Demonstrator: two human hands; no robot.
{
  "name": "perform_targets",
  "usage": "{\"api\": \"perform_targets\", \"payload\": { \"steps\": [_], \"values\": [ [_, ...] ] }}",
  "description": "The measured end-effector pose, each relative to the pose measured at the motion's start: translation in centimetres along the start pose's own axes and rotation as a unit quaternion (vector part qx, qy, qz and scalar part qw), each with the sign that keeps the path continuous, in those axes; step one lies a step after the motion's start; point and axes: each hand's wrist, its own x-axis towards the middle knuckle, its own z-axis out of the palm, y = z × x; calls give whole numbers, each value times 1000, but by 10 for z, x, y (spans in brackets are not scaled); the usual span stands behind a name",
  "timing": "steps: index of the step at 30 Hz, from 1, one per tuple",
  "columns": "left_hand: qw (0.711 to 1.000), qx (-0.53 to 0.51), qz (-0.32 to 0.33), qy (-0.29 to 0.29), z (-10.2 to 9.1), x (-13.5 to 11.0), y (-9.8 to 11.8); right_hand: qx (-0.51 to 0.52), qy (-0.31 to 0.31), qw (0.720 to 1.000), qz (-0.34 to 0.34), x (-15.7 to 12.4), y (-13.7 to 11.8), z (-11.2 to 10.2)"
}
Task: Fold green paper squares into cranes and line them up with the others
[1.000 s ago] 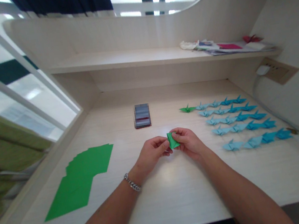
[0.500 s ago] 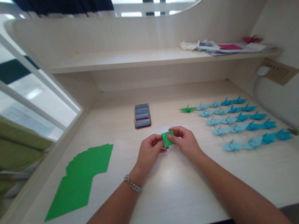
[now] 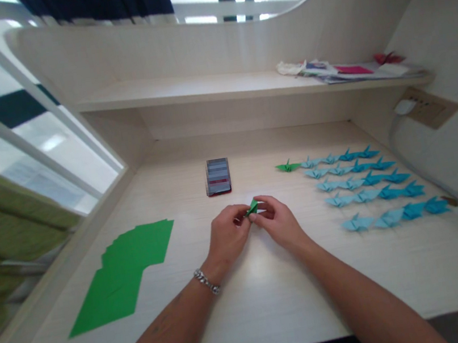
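Note:
A small folded green paper (image 3: 253,208) is pinched between both hands just above the middle of the desk (image 3: 273,296). My left hand (image 3: 226,235), with a metal bracelet on its wrist, grips its left side with closed fingers. My right hand (image 3: 274,221) grips its right side, fingers curled. Only a narrow sliver of the green paper shows between the fingertips. A fanned stack of green paper sheets (image 3: 126,273) lies flat on the desk at the left.
Rows of blue paper cranes (image 3: 369,185) with one green crane (image 3: 287,167) lie at the right. A phone (image 3: 218,176) lies behind the hands. A shelf holds papers (image 3: 338,72). A wall socket with a cable (image 3: 411,107) is at the right.
The green paper has been turned and pressed flatter, showing much less of its face. Both hands have shifted slightly left and away from me.

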Motion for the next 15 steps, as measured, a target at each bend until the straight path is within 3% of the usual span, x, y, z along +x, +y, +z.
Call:
{"api": "perform_targets", "payload": {
  "steps": [7,15],
  "values": [
    [997,37,48,43,-2,0,4,83,3,995,51,2,2,1],
    [991,-127,-46,-14,7,0,-7,68,-18,996,61,2,5,1]
  ]
}}
